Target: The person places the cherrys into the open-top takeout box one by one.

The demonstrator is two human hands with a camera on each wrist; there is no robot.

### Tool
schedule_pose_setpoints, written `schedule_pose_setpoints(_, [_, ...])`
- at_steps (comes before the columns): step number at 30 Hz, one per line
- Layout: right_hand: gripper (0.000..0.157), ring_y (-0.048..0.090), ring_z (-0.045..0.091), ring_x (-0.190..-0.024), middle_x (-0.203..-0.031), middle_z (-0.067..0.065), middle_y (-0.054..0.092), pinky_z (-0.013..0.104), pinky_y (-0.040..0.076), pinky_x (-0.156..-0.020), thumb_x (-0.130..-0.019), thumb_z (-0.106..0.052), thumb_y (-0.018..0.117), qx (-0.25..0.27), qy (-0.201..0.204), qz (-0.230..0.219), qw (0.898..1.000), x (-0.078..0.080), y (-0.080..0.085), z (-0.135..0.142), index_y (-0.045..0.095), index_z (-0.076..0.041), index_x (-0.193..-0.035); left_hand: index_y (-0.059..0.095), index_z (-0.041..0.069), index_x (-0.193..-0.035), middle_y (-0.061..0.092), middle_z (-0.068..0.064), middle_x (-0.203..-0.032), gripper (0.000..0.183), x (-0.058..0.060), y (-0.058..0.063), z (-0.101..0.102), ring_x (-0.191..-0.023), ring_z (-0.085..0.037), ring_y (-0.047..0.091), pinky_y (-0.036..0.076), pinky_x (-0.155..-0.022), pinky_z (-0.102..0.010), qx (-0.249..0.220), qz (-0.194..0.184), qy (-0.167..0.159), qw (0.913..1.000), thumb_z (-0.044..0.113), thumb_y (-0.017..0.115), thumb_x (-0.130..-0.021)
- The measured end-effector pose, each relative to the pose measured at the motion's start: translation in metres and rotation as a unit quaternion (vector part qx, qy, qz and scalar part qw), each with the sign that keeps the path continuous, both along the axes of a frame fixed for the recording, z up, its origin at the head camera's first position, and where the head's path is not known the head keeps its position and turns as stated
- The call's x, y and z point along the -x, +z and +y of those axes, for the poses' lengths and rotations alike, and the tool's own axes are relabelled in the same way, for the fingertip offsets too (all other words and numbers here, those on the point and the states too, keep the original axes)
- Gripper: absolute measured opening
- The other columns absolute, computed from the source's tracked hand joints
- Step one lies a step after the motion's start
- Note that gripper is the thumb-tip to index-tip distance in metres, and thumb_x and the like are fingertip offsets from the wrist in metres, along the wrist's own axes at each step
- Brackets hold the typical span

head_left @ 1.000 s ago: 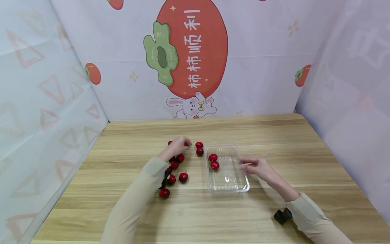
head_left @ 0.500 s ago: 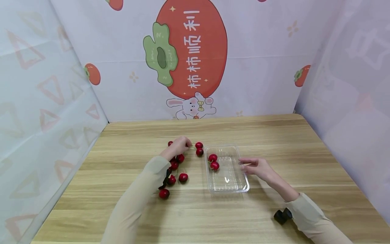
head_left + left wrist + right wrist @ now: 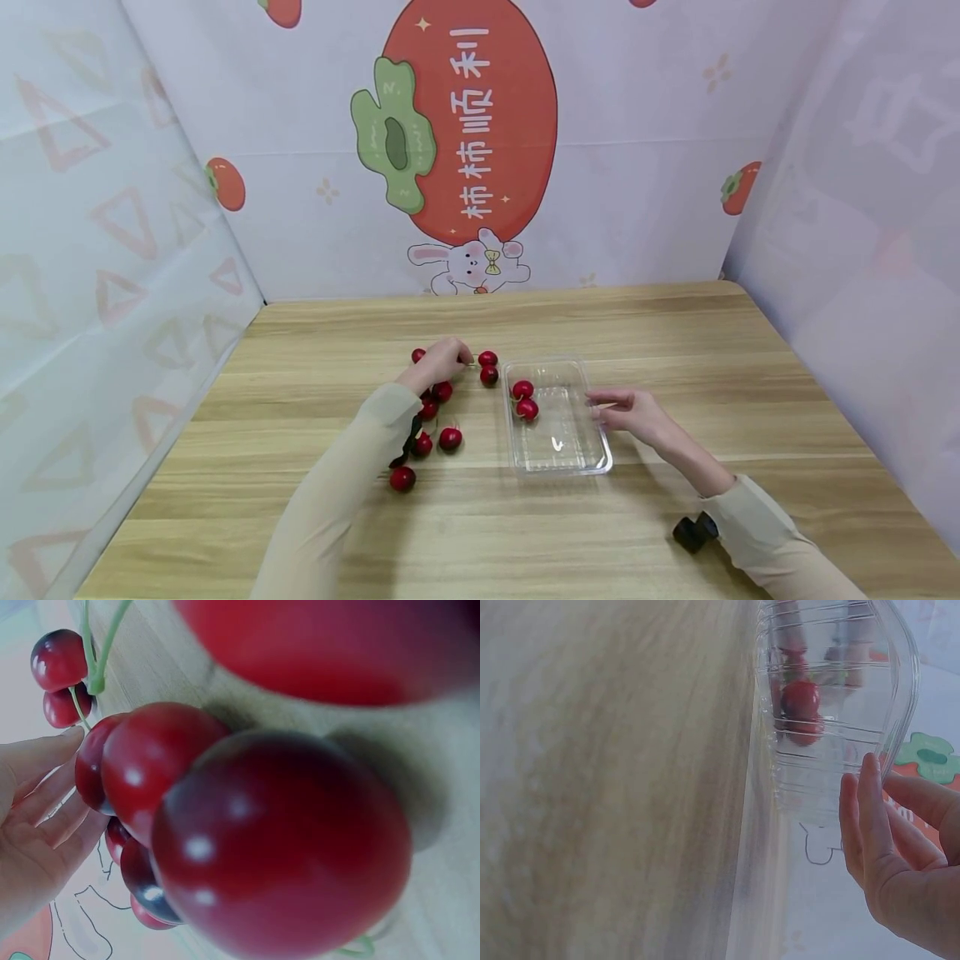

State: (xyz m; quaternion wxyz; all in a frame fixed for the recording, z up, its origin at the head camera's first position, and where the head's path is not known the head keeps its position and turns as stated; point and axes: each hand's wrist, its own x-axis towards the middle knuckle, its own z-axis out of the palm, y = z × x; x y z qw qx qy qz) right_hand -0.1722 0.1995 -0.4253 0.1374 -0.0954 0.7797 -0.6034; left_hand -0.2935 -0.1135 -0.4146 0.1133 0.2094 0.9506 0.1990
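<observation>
My left hand (image 3: 444,360) pinches the green stem of a cherry pair (image 3: 488,375) lying left of the clear plastic container. In the left wrist view, the fingertips meet on the stem just below those cherries (image 3: 60,661). More cherries (image 3: 428,408) lie under and beside this hand and wrist, some of them hidden by the forearm. Two cherries (image 3: 527,409) sit inside the clear container (image 3: 564,472) near its left wall. At its right side, my right hand (image 3: 628,412) touches the rim with extended fingers, as the right wrist view of that hand (image 3: 900,840) also shows.
Everything stands on a wooden table (image 3: 637,333). A single cherry (image 3: 402,479) lies nearest the front, by the left sleeve. A black wrist device (image 3: 694,532) is at the right cuff. Printed cloth (image 3: 637,167) hangs behind and along both sides.
Almost nothing differs. The whole head view has shifted slightly, while the left hand stays at the stem and the right hand stays at the container's rim.
</observation>
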Motion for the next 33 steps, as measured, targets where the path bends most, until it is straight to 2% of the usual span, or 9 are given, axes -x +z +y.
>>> schedule_pose_setpoints(6, [0.043, 0.062, 0.028, -0.085, -0.111, 0.032, 0.052, 0.029, 0.051, -0.071, -0.083, -0.004, 0.058, 0.001, -0.002, 0.0, 1.0, -0.0002, 0.0005, 0.0, 0.044, 0.015, -0.119, 0.067, 0.003, -0.094, 0.065, -0.01, -0.096, 0.016, 0.0003, -0.0015, 0.0001, -0.093, -0.021, 0.058, 0.046, -0.082, -0.033, 0.006, 0.009, -0.009, 0.9999, -0.001, 0.059, -0.081])
schedule_pose_setpoints(15, [0.043, 0.061, 0.031, -0.086, -0.112, 0.032, 0.051, 0.029, 0.051, -0.071, -0.083, -0.005, 0.058, 0.004, 0.001, 0.002, 1.0, -0.0004, 0.0004, 0.0001, 0.044, 0.015, -0.119, 0.069, 0.003, -0.09, 0.066, -0.008, -0.092, 0.017, 0.0007, -0.0029, 0.0018, -0.083, -0.018, 0.056, 0.046, -0.078, -0.033, 0.016, 0.02, -0.016, 0.9996, -0.004, 0.059, -0.079])
schedule_pose_setpoints(23, [0.043, 0.061, 0.03, -0.088, -0.115, 0.032, 0.05, 0.029, 0.051, -0.072, -0.083, -0.005, 0.058, 0.007, 0.003, 0.003, 1.0, 0.0002, -0.0016, 0.0005, 0.044, 0.015, -0.12, 0.069, 0.003, -0.086, 0.066, -0.008, -0.088, 0.013, 0.0029, -0.0074, 0.0035, -0.083, -0.018, 0.058, 0.047, -0.077, -0.031, 0.026, 0.036, -0.025, 0.9987, -0.004, 0.06, -0.078])
schedule_pose_setpoints(33, [0.044, 0.062, 0.028, -0.087, -0.115, 0.032, 0.049, 0.029, 0.051, -0.072, -0.083, -0.005, 0.058, 0.009, 0.003, 0.002, 1.0, -0.0001, -0.002, 0.0017, 0.044, 0.014, -0.12, 0.07, 0.005, -0.083, 0.066, -0.006, -0.088, 0.014, 0.0036, -0.0093, 0.0054, -0.079, -0.017, 0.056, 0.047, -0.075, -0.031, 0.033, 0.031, -0.031, 0.9985, -0.003, 0.059, -0.079])
